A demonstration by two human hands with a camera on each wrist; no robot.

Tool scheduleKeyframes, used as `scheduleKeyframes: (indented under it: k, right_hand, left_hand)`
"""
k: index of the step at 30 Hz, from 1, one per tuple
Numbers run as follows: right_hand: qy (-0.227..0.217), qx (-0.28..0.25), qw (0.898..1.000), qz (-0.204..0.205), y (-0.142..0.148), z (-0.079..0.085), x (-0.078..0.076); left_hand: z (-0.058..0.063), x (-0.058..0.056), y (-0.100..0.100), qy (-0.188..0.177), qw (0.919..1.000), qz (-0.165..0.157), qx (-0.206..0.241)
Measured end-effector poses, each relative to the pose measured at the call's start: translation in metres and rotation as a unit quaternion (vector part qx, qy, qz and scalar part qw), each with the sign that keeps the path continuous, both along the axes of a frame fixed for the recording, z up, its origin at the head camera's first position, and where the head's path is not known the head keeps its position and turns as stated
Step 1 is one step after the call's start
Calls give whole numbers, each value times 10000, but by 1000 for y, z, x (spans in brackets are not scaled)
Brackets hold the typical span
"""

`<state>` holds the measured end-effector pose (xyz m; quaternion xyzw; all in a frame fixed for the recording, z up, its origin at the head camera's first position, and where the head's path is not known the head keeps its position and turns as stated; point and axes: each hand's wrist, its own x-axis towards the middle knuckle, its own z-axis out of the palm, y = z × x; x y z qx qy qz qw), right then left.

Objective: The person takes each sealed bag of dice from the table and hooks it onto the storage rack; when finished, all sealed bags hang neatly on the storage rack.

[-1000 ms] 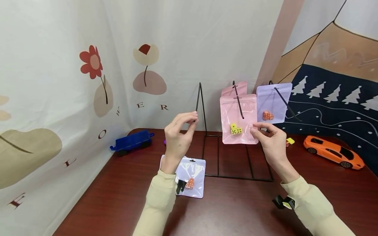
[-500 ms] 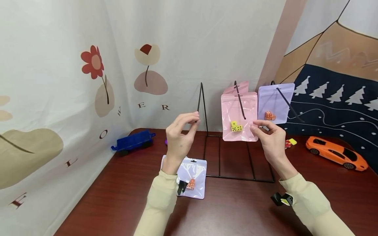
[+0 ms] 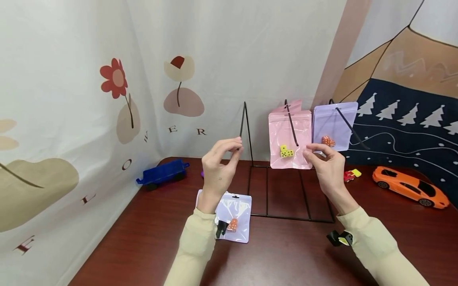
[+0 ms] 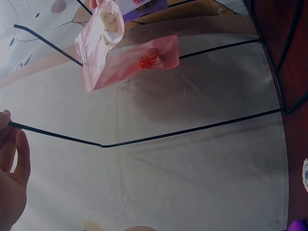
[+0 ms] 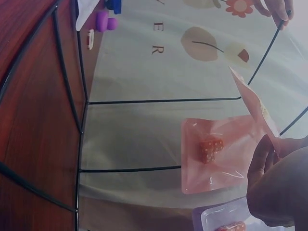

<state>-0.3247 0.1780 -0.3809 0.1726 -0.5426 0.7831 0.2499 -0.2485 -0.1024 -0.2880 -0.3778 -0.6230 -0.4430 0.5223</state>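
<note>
My left hand (image 3: 219, 167) pinches the tip of the left prong on a black wire rack (image 3: 279, 217). That prong carries no pouch. With thumb and fingertips, my right hand (image 3: 329, 167) grips the lower right edge of a pink zip pouch (image 3: 290, 129) holding yellow dice, which hangs on the middle prong. Behind it on the same prong hangs another pink pouch (image 5: 192, 144) with red-orange dice. A purple pouch (image 3: 332, 121) with orange dice hangs on the right prong. Another purple pouch (image 3: 241, 206) lies on the table, partly hidden by my left wrist.
A blue toy trailer (image 3: 162, 173) stands at the back left. To the right are an orange toy car (image 3: 409, 188) and a small red and yellow toy (image 3: 352, 174). Printed curtains close off the back and left. A purple object (image 5: 102, 21) sits behind the rack.
The front pink pouch has shifted slightly up and back along the middle prong, the right hand moving with it. The left hand keeps its pinch on the left prong. The view has shifted slightly.
</note>
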Motion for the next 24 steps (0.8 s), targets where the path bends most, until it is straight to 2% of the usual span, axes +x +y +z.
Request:
scheduleKeyframes:
  k: [2,3,4,9,11,13,17,20,22,23,24]
  right_hand:
    - [58,-90,9998,142,6,-13,-16]
    - [48,-46,10000,70,1,-3,-7]
    - [-12,-36,10000,35,1,-2,-6]
    - [-79,75,9999,-118,6,-10,-24]
    - [-213,164,9993,-270,5,-10,-26]
    - [-189,252,9987,-390,1,-3,-21]
    - [-63,237,9984,-513,-16,25,6]
    - [4,183,9981,-590,-25,40,21]
    - [-47,109,9984,-553,-28,45,25]
    - [-177,232,9968,-740,-31,50,32]
    - [-228,205,9970,-717,-31,51,32]
  left_hand:
    - [0,0,1,19,10000,-2,26]
    - [1,2,1,10,10000,-27,26]
    - [4,4,2,33,10000,-27,16]
    - [14,15,4,142,9999,-26,-52]
    - [15,16,4,170,9998,-15,-63]
    - [15,15,4,170,9998,3,-60]
    - [12,10,3,138,9999,5,-37]
    - [11,10,3,94,10000,10,-33]
    - [11,11,3,69,10000,18,-33]
    - [11,12,3,56,10000,23,-37]
    - [11,12,3,47,10000,20,-33]
